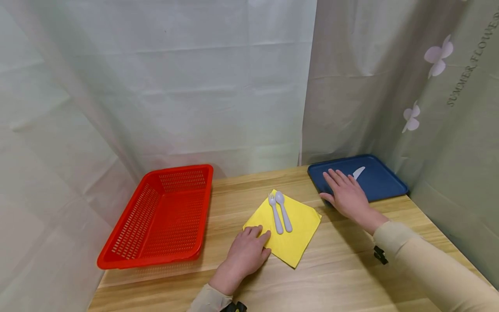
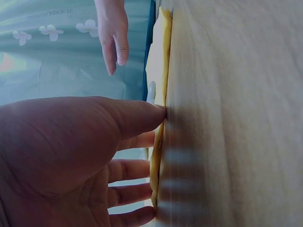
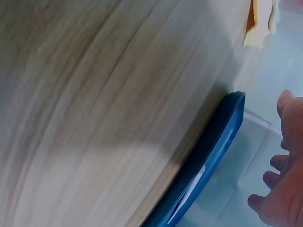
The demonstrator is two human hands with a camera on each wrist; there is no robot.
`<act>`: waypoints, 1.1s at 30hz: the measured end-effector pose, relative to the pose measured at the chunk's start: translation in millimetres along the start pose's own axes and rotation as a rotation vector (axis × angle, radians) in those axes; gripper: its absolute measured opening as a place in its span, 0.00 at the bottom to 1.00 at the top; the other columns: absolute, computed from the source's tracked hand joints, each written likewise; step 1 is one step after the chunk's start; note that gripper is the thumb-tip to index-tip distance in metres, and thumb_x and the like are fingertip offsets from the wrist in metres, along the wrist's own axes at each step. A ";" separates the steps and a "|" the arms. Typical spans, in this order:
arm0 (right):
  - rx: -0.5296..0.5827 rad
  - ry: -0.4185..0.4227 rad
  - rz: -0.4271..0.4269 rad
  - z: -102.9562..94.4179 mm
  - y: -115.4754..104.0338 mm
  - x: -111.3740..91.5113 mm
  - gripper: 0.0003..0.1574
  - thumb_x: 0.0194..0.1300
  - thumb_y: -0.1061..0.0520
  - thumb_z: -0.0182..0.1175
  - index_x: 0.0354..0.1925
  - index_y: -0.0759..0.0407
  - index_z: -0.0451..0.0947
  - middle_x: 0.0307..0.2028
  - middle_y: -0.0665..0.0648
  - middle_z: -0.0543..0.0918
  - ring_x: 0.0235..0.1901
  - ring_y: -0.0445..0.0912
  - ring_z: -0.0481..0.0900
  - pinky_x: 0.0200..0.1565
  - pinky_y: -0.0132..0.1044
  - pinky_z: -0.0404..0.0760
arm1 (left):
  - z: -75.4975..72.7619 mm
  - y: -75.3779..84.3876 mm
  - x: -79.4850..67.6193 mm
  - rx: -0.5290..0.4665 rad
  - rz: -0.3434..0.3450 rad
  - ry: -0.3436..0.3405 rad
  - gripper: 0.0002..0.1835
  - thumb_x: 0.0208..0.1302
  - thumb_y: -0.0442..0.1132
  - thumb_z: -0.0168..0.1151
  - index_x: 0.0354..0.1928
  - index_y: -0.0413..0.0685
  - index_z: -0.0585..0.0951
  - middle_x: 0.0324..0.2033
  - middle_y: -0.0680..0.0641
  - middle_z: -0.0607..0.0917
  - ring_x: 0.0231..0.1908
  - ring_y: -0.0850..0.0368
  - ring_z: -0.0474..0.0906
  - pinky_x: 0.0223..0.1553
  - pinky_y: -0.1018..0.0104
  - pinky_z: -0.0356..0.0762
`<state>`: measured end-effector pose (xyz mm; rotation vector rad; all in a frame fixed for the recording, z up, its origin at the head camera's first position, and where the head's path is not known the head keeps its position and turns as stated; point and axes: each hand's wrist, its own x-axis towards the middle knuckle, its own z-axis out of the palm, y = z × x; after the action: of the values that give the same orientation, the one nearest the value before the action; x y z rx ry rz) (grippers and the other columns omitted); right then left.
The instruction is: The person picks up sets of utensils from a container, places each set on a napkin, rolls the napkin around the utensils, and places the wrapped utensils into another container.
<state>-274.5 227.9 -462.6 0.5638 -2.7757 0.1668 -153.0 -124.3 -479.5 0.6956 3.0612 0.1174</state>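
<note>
A folded yellow napkin (image 1: 298, 242) lies on the table, turned cornerwise, with a pale lilac fork (image 1: 277, 219) and a matching spoon (image 1: 286, 218) side by side on it. My left hand (image 1: 246, 253) touches the napkin's near-left edge; in the left wrist view its fingers are spread and the thumb (image 2: 142, 118) reaches the folded edge. On the right, a blue tray (image 1: 383, 184) bears a white knife (image 1: 359, 172), partly hidden behind my fingers. My right hand (image 1: 347, 195) hovers over the tray's near-left part, fingers extended, holding nothing.
A red plastic basket (image 1: 200, 234) with slotted sides stands at the left of the wooden table (image 1: 331, 268). Pale curtains (image 1: 234, 108) hang close behind the table and on both sides.
</note>
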 end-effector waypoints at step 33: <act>0.011 -0.125 0.167 8.0 39.1 4.3 0.48 0.85 0.38 0.58 0.84 0.70 0.60 0.81 0.75 0.62 0.81 0.71 0.58 0.79 0.70 0.56 | -1.1 0.8 -0.4 -0.003 0.000 -0.010 0.27 0.78 0.52 0.69 0.73 0.53 0.84 0.70 0.42 0.81 0.69 0.41 0.76 0.68 0.41 0.77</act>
<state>-295.9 260.8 -470.9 0.3549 -2.9448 0.1899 -152.4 -123.8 -478.3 0.6933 3.0504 0.1187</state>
